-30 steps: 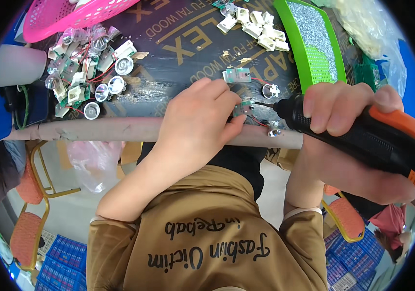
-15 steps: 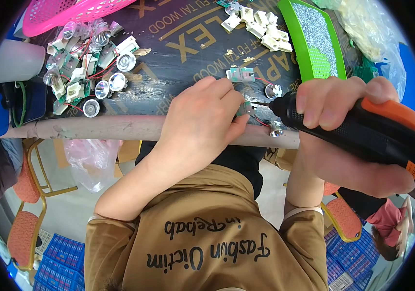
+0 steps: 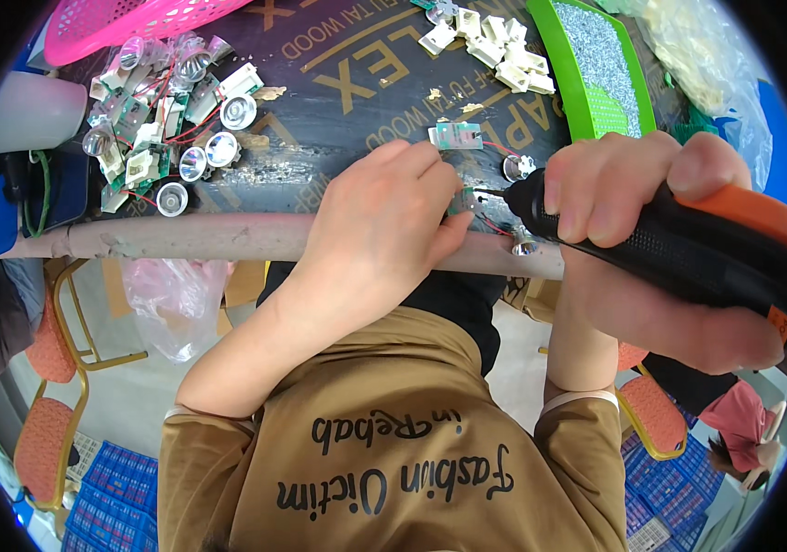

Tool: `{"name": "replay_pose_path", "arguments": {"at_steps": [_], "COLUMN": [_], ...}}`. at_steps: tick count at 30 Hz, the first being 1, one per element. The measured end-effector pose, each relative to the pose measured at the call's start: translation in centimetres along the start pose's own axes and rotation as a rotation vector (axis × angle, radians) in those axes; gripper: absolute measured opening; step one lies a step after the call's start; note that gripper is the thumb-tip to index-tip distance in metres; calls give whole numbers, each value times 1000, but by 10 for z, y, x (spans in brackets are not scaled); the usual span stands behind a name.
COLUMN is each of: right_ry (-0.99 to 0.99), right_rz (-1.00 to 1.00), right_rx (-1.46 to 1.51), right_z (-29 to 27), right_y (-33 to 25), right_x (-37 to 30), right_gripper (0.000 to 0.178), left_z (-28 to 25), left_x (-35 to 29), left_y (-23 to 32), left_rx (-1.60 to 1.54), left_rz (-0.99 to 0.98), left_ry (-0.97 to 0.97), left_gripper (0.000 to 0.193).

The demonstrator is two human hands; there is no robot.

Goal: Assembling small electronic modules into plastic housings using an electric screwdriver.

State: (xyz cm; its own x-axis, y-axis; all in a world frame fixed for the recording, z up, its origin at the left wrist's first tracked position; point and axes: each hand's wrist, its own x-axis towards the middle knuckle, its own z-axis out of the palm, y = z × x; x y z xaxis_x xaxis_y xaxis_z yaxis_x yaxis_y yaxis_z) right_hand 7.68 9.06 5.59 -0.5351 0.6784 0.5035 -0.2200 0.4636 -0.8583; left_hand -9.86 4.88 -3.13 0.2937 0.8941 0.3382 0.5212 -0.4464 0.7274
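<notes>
My right hand (image 3: 651,212) is wrapped round a black and orange power screwdriver (image 3: 688,244), its thin bit pointing left. The bit's tip meets a small green circuit board (image 3: 470,200) at the table's near edge. With thumb and fingers my left hand (image 3: 384,216) pinches that board; its left part is hidden under the fingers. Red wires run from the board to a small silver reflector lamp (image 3: 524,243). Just beyond lies another green board with a white holder (image 3: 458,136), wired to a second reflector lamp (image 3: 518,167).
A heap of wired boards and reflector lamps (image 3: 159,124) lies at the left, below a pink basket (image 3: 136,28). White plastic holders (image 3: 495,46) are piled at the far right, beside a green tray (image 3: 587,101) of small silver screws. A grey cup (image 3: 30,115) stands far left.
The screwdriver and my right hand have shifted slightly left, bringing the bit further over the board. My left hand keeps its pinch almost in place.
</notes>
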Motion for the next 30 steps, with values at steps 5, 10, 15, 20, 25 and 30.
{"name": "replay_pose_path", "arguments": {"at_steps": [5, 10, 15, 20, 25, 30], "right_ry": [39, 79, 118, 372, 459, 609], "right_rz": [5, -3, -21, -122, -220, -255], "right_rx": [5, 7, -5, 37, 34, 29], "right_z": [1, 2, -3, -54, -109, -109], "right_y": [2, 4, -2, -37, -18, 5], "right_x": [-4, -8, -10, -33, -50, -49], "right_gripper": [103, 104, 104, 108, 110, 105], "left_z": [0, 1, -1, -4, -5, -5], "left_x": [1, 2, 4, 2, 4, 6], "left_y": [0, 0, 0, 0, 7, 7], "left_rx": [2, 2, -29, -29, -5, -11], "left_rz": [-5, 3, -2, -14, -49, -101], "left_ry": [10, -27, -53, -86, -105, -142], "left_gripper": [23, 23, 23, 20, 22, 22]}}
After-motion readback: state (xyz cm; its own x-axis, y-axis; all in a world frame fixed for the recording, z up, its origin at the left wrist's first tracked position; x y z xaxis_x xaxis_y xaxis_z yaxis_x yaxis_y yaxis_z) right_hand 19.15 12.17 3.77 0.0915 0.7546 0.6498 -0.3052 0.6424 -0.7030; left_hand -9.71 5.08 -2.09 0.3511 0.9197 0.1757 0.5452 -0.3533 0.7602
